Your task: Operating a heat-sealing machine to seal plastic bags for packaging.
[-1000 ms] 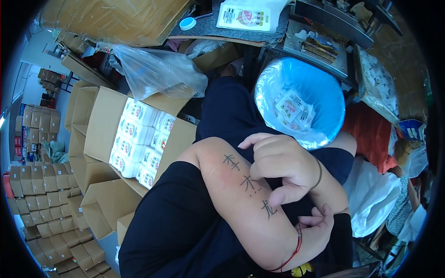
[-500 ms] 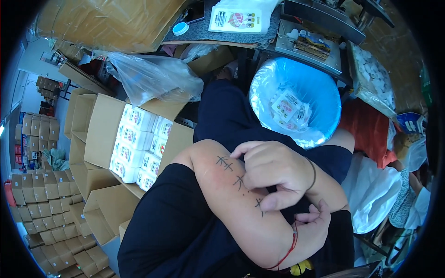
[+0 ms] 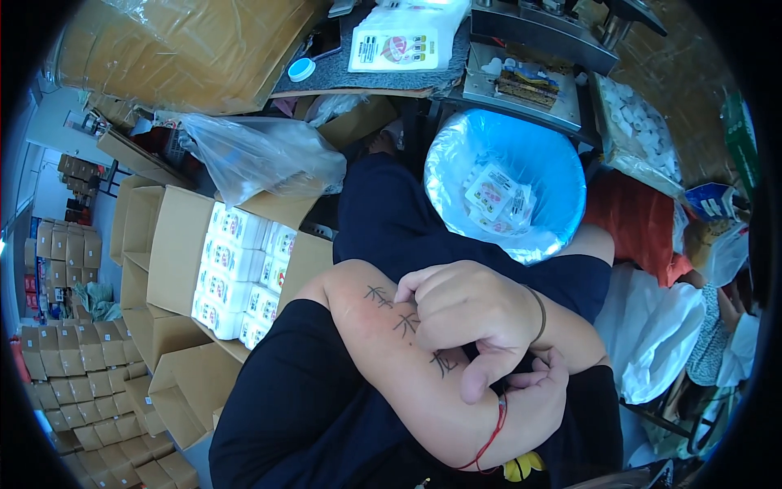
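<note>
A filled, open carton (image 3: 177, 244) stands on the person's left, a blue-lined bin (image 3: 555, 159) ahead, and nearer the body the tattooed left forearm (image 3: 387, 354) slants under the right hand (image 3: 466, 322), whose thumb sits apart from its bent fingers, while the left hand (image 3: 536, 399) curls, its grip unclear, beyond a red cord (image 3: 502, 416).
</note>
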The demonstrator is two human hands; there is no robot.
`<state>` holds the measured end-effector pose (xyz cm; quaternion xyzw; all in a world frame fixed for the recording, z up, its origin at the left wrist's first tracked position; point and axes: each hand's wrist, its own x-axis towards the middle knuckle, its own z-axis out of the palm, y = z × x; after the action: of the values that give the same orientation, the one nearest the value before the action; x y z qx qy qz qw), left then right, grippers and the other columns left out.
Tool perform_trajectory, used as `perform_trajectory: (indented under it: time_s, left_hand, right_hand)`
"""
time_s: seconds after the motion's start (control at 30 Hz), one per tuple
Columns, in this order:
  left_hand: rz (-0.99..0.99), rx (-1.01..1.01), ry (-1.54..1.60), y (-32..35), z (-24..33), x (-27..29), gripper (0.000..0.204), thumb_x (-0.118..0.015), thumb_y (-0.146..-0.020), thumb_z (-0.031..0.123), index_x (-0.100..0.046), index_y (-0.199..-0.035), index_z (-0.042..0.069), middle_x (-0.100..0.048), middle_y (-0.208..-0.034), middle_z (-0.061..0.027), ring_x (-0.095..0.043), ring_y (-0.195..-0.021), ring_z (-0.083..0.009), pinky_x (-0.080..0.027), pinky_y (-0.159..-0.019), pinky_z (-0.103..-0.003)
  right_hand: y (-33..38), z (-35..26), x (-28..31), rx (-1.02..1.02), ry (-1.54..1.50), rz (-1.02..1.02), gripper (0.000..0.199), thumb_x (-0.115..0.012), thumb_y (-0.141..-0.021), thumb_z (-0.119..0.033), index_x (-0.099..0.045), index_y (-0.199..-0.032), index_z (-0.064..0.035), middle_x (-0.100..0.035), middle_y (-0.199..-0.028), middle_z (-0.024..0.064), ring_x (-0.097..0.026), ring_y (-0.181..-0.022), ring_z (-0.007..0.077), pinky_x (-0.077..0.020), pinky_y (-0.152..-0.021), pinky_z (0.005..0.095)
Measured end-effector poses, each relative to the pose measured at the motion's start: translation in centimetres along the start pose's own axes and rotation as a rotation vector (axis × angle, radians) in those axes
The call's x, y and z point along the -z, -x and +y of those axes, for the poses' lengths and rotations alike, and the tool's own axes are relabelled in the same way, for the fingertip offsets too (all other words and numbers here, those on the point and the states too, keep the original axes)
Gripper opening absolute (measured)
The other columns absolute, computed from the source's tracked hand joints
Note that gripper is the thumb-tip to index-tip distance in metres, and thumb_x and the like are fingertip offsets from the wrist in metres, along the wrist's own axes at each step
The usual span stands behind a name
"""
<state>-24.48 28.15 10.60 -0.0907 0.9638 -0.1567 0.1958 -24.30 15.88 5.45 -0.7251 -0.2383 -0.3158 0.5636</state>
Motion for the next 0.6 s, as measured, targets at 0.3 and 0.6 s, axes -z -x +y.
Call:
perform_trajectory:
  time_s: [0.3,0.6]
  left_hand:
    - [0.065,0.200,0.227,0.1,0.1,0.7,0.024,-0.063,-0.081,0.025,-0.070,-0.086,0.002,-0.062,-0.074,-0.0061,-0.055,-0.055,-0.0181,-0.048,-0.094,-0.052]
    - [0.182,0.197,0.248,0.9,-1.7,0.4,0.033,-0.056,-0.086,0.017,-0.068,-0.111,0.000,-0.058,-0.076,-0.0036,-0.060,-0.072,-0.0180,-0.045,-0.081,-0.037]
  right_hand:
    - [0.1,1.0,-0.1,-0.139,0.065,0.077,0.058,-0.056,-0.094,-0.059,-0.059,-0.077,-0.0033,-0.053,-0.065,0.0057,-0.055,-0.061,0.0305,-0.0506,-0.081,0.0426]
    - [0.2,0.9,-0.9,-0.148,0.061,0.103,0.050,-0.059,-0.096,-0.047,-0.052,-0.074,-0.0028,-0.053,-0.065,0.0138,-0.057,-0.061,0.0350,-0.0421,-0.055,0.0405]
